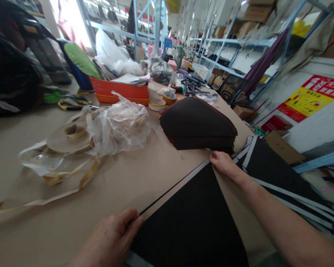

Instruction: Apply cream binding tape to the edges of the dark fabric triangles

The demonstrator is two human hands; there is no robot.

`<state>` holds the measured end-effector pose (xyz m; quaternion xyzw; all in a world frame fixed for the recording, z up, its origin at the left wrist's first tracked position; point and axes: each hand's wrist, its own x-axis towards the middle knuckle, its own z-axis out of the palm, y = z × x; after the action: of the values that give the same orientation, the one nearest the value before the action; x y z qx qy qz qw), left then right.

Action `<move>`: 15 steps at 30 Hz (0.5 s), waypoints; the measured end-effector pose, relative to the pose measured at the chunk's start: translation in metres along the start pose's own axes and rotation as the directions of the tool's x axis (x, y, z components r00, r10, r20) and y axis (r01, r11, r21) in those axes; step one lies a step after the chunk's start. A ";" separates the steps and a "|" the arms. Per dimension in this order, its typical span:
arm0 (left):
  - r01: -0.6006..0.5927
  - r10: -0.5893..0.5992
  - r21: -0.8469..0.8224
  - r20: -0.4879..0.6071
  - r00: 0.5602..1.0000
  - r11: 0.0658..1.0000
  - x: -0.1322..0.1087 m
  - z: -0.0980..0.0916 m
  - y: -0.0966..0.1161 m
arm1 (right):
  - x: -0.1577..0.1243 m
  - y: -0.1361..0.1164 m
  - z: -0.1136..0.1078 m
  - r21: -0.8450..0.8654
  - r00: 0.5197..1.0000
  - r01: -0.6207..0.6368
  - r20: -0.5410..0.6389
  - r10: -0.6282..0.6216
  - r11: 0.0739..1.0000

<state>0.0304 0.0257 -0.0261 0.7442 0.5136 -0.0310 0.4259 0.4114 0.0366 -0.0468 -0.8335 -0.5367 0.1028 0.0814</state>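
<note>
A black sheet (192, 218) lies on the table before me, with a pale tape strip (180, 187) along its upper left edge. My left hand (114, 231) pinches the near end of that edge between thumb and fingers. At the sheet's far corner is my right hand (222, 161), closed, with a small flat grey piece (210, 151) sticking out from its fingertips; whether this is a tape end or a blade I cannot tell. Just beyond that hand stands a stack of dark curved panels (197, 120) with reddish edges.
More black pieces with pale strips (269, 167) lie to the right. At left are a tape roll (69, 137) with loose trailing tape, a clear plastic bag (122, 126) and scissors (75, 102). An orange box (119, 91) and yellow tape rolls (169, 97) stand farther back.
</note>
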 end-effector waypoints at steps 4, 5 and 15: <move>-0.031 0.030 -0.030 -0.046 0.999 0.999 -0.005 -0.002 -0.004 | -0.005 -0.004 0.003 -0.041 0.999 0.036 -0.017 -0.037 0.999; -0.037 0.035 -0.037 -0.062 0.997 0.999 -0.007 -0.002 -0.006 | -0.006 -0.005 0.004 -0.049 0.999 0.049 -0.013 -0.050 0.998; 0.073 -0.072 0.016 -0.071 0.995 0.997 -0.052 -0.006 -0.059 | -0.010 0.001 0.008 -0.020 0.990 0.138 0.036 -0.137 0.990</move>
<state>-0.0428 -0.0026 -0.0323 0.7296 0.5549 -0.0249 0.3990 0.4061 0.0277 -0.0542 -0.7934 -0.5955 0.1053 0.0696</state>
